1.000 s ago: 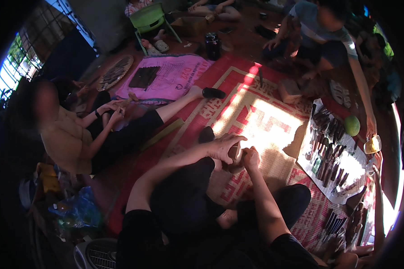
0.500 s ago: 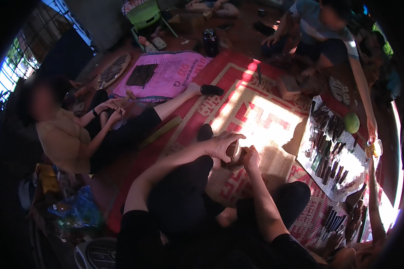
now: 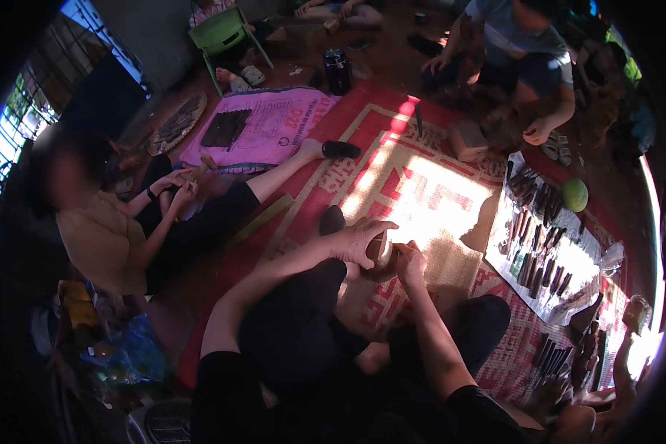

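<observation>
My left hand [image 3: 355, 241] is wrapped round a brown, rounded piece with a pale face [image 3: 381, 250], holding it above the mat between my bent knees. Close against its right side my right hand [image 3: 411, 263] is closed, thumb and fingers pressed together. Whatever sits in those fingers is too dark and small to name. Beneath both hands lies a red and straw-coloured patterned mat [image 3: 444, 255], brightly sunlit in the middle.
Many dark, narrow pieces [image 3: 544, 255] lie in rows on a white sheet [image 3: 512, 248] at the right, beside a green fruit [image 3: 575, 194]. A seated person [image 3: 100, 229] is at left. Another person [image 3: 522, 55] crouches far right. A pink sack [image 3: 274, 126] lies beyond.
The far-right person's outstretched arm has drawn back. The arm at the lower right has also pulled lower, away from the sheet. My hands stay nearly in place; the view has shifted slightly.
</observation>
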Tool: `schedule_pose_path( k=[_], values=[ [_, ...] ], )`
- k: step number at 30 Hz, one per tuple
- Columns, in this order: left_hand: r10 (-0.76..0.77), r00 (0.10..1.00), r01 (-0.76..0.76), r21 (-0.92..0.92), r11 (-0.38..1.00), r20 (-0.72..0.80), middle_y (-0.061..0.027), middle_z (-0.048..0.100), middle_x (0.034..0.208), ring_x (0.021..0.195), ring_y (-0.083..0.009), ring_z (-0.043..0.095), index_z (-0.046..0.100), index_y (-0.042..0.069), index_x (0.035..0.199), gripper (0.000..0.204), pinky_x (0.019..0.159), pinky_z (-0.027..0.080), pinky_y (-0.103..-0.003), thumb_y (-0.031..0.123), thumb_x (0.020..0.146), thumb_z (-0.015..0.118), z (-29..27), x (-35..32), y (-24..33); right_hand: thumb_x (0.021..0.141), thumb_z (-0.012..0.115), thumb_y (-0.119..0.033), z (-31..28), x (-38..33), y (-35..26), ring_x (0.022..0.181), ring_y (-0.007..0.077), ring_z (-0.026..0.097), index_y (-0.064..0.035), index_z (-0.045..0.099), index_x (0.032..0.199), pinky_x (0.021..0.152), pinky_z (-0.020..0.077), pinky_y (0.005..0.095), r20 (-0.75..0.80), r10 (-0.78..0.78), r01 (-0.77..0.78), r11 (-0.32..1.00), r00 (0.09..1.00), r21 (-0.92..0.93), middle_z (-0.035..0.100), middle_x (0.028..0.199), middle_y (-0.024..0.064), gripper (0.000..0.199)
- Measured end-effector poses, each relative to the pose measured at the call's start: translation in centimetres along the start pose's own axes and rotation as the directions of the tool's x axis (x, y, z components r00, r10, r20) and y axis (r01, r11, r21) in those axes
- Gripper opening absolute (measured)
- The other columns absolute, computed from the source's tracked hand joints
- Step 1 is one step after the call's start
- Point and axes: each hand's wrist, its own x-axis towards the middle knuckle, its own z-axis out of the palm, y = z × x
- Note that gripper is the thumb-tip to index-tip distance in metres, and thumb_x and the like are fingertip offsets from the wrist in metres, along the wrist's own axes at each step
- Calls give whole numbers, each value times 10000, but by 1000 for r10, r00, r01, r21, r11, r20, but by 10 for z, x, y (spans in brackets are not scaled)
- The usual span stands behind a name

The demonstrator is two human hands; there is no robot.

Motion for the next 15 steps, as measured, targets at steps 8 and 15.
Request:
schedule_pose_path(
  k=[8,15],
  values=[
    [-3,1000,3,-8,1000,14,-174,387,1336,1250,-389,380,290,224,1432,981,1044,377,-481,218,561,741,7,10,-11,829,569,-148,13,5,19,832,294,630,-173,737,1005,747,497,399,-1,11,-11,994,1000,-108,599,882,111,245],
    [28,999,-27,13,1000,-44,-157,442,1190,1144,-334,434,341,131,1399,924,996,382,-418,158,569,747,2,0,-7,856,542,-171,-2,-4,-4,806,315,632,-180,734,990,734,502,425,25,19,-18,999,1000,-26,575,856,113,234]
  ],
)
